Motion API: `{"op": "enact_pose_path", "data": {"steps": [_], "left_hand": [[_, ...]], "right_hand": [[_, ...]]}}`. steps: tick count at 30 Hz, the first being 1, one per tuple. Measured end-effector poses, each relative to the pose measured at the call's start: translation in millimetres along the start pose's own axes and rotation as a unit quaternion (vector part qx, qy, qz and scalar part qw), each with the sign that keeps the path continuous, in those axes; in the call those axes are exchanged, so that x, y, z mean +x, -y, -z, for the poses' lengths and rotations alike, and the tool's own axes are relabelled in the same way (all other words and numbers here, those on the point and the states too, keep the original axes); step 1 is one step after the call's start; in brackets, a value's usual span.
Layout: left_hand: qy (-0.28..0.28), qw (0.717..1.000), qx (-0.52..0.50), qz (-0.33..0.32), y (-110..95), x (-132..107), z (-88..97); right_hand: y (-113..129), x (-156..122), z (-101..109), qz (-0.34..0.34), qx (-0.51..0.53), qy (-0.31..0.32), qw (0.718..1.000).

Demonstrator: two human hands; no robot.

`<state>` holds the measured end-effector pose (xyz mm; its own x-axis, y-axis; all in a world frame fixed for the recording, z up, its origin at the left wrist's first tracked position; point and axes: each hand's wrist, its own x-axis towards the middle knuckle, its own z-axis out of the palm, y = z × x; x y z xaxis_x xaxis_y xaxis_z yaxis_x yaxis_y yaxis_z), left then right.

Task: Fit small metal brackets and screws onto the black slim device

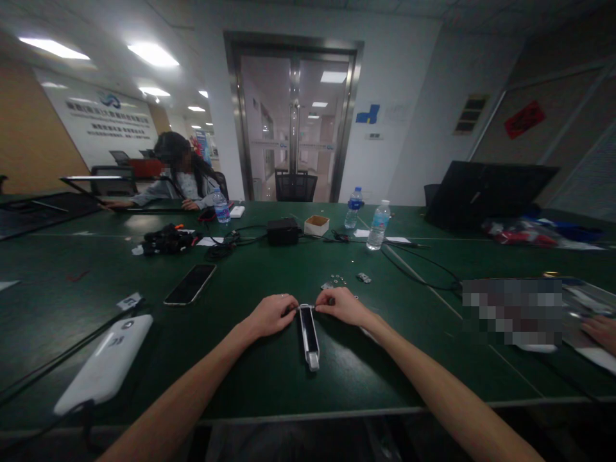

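Note:
A narrow white device with a black strip along its top (308, 330) lies lengthwise on the green table, its white tip (313, 363) toward me. My left hand (275, 314) is at the left of its far end, fingers pinched together. Across from it, my right hand (342, 306) pinches at the right of the same end. A thin piece seems to run between both sets of fingertips, too small to make out. Just beyond my right hand lie several small metal bits (338, 279) and a small clear packet (364, 278).
To the left are a phone (191, 284) and a white power bank with a cable (106, 362). Farther back stand a black box (283, 231), an open carton (316, 225) and water bottles (378, 226). A person (185, 170) sits far left; another person's hand (601, 332) shows right.

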<state>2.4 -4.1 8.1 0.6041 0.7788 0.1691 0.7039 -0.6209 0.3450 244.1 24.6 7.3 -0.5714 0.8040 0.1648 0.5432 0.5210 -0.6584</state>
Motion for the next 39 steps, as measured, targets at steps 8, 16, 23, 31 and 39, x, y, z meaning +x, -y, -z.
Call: {"op": "enact_pose_path", "data": {"steps": [8, 16, 23, 31, 39], "left_hand": [[0.003, 1.0, 0.0, 0.0, -3.0, -0.3, 2.9], [-0.007, 1.0, 0.006, -0.01, -0.9, 0.1, -0.1], [-0.005, 1.0, 0.008, -0.011, -0.6, 0.2, 0.1], [0.0, 1.0, 0.012, -0.006, -1.8, 0.8, 0.8], [-0.002, 1.0, 0.009, -0.004, -1.0, 0.8, 0.4]], "right_hand": [[0.2, -0.6, -0.1, 0.008, 0.01, 0.0, 1.0], [-8.5, 2.2, -4.5, 0.012, 0.013, -0.01, 1.0], [-9.8, 1.5, -4.9, 0.013, 0.018, -0.004, 1.0], [-7.9, 1.4, -4.2, 0.016, 0.015, 0.001, 1.0], [-7.4, 1.4, -3.9, 0.02, 0.014, 0.005, 1.0]]}}
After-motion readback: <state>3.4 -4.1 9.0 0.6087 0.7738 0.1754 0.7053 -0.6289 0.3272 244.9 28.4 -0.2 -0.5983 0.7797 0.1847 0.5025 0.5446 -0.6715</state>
